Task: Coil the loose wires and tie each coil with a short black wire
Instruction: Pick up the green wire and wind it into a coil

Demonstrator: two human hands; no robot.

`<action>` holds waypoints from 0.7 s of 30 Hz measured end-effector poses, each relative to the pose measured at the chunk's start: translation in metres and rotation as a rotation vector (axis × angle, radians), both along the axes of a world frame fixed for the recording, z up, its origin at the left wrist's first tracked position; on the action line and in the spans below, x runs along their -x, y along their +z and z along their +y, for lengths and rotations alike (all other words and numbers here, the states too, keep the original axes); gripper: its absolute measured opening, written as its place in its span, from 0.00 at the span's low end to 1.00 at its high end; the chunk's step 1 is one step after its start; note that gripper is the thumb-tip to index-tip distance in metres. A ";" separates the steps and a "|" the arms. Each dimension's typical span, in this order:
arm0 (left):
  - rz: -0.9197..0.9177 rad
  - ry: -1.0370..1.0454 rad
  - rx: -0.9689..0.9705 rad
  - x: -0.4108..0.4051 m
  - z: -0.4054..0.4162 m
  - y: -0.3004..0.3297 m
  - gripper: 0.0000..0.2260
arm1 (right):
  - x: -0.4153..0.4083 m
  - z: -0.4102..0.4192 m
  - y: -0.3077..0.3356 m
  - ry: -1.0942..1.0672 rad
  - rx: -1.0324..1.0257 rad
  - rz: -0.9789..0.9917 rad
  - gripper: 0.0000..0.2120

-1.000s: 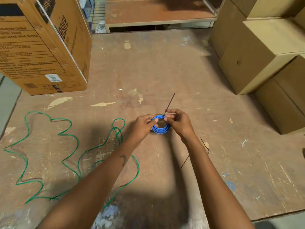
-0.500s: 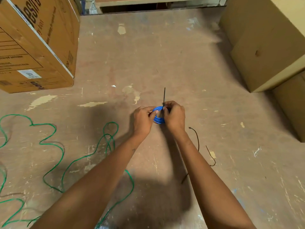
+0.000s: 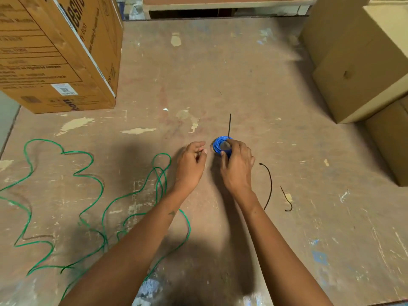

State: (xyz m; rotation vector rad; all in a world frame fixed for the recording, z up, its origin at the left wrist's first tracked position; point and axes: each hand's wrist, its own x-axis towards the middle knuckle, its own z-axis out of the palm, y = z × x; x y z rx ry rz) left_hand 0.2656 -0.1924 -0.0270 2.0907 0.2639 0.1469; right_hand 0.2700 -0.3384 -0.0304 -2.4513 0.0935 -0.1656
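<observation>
Our right hand [image 3: 237, 166] grips the blue coil [image 3: 219, 145], a short black wire [image 3: 229, 127] sticking up from it. Just left of the coil, our left hand [image 3: 191, 165] hovers loosely curled, holding nothing. Farther left sprawls the green wire [image 3: 92, 180].

Right hand [image 3: 237, 167] gripping blue wire coil [image 3: 219, 145], black tie wire [image 3: 229, 125] sticking up, left hand [image 3: 191, 163] just beside, loosely curled

Both forearms were bare, no sleeves, watch or gloves showing. Left forearm [image 3: 141, 239] carried one small dark tattoo mark (near the wrist, shape too small to read). Nails short.
</observation>
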 end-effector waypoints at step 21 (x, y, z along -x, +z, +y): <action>-0.018 0.049 -0.480 0.254 0.200 -0.021 0.28 | 0.212 0.171 0.004 0.384 0.327 0.162 0.31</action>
